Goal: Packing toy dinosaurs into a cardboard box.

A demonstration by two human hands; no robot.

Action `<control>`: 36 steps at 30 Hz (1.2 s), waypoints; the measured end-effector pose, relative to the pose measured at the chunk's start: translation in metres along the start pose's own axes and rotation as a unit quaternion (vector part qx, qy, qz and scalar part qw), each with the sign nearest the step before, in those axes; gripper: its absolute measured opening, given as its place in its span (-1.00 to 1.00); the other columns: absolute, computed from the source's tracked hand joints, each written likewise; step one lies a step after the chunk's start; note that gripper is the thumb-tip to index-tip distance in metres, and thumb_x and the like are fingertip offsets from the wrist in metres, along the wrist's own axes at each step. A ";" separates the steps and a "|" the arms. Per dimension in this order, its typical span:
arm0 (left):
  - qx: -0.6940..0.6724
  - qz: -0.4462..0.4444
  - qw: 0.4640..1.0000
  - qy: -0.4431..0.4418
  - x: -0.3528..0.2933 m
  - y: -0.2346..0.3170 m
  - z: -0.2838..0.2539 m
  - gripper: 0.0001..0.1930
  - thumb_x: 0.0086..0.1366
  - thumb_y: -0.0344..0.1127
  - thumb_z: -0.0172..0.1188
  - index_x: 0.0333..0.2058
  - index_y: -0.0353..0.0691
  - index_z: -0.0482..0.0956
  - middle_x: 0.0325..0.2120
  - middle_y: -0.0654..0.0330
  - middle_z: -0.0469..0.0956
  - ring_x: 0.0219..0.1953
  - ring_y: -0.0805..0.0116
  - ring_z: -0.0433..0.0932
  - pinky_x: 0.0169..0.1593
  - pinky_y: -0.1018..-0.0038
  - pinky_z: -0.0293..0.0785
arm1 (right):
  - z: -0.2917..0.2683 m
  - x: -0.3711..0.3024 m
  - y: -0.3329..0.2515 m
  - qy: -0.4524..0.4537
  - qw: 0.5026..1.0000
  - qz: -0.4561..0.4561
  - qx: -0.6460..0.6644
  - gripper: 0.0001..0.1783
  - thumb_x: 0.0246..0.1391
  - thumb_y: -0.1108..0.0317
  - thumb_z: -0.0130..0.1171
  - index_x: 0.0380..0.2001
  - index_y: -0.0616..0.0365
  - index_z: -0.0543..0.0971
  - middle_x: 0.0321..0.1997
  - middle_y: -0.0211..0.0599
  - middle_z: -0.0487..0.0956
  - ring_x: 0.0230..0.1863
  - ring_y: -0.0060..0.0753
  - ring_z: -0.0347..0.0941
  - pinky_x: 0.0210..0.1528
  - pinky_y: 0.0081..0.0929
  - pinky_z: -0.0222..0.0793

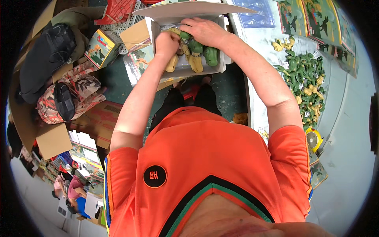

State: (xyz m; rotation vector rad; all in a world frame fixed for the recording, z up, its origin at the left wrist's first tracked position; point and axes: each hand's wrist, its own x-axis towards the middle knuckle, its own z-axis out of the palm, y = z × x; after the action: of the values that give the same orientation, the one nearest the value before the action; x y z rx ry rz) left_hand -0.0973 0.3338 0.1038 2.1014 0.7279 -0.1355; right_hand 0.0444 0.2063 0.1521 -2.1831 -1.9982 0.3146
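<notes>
An open white cardboard box (225,63) sits at the top centre, holding green and tan plastic toy figures (203,55). My left hand (166,42) is curled inside the box on its left side, pressing down on a tan figure (172,63). My right hand (205,31) reaches in from the right with fingers closed over a green figure near the box's back wall. Both forearms stretch up from my orange shirt.
A pile of loose green and tan toy figures (306,85) lies on the pale table at right, with printed cards (312,17) beyond it and a yellow tape roll (314,139). Cardboard boxes, a camouflage bag (69,98) and a small printed carton (100,49) crowd the left.
</notes>
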 end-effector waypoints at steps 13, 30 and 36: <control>0.136 0.083 0.971 -0.181 0.050 -0.011 0.020 -0.43 0.05 -0.41 0.33 0.11 -0.05 0.53 0.12 -0.01 0.51 0.21 0.00 0.44 0.24 0.28 0.40 | -0.001 -0.005 0.003 -0.045 0.998 -0.033 -0.010 -0.68 0.19 0.37 -0.04 -0.02 -0.13 0.53 0.14 -0.33 0.42 0.22 -0.13 0.40 0.18 -0.30 0.47; 0.163 0.092 0.971 -0.151 0.045 -0.049 0.040 -0.26 -0.02 -0.52 0.39 0.20 -0.09 0.40 0.17 0.01 0.43 0.21 -0.02 0.43 0.22 0.25 0.44 | -0.005 -0.002 0.010 -0.077 0.996 -0.015 0.042 -0.56 0.06 0.58 0.03 0.02 -0.03 0.47 0.16 -0.24 0.41 0.20 -0.07 0.40 0.20 -0.19 0.42; 0.181 0.061 0.974 -0.121 0.029 -0.016 0.033 -0.58 0.15 -0.54 0.17 0.02 -0.14 0.59 0.06 0.03 0.53 0.20 -0.04 0.43 0.21 0.20 0.44 | -0.006 -0.014 0.009 -0.062 0.998 -0.009 -0.030 -0.59 0.13 0.48 0.03 0.05 -0.10 0.50 0.14 -0.15 0.42 0.15 -0.03 0.43 0.25 -0.17 0.35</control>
State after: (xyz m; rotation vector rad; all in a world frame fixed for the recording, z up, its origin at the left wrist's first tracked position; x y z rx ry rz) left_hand -0.0771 0.3281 0.0622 2.4134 0.4493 -0.4785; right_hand 0.0532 0.1921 0.1562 -2.2317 -2.1164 0.4029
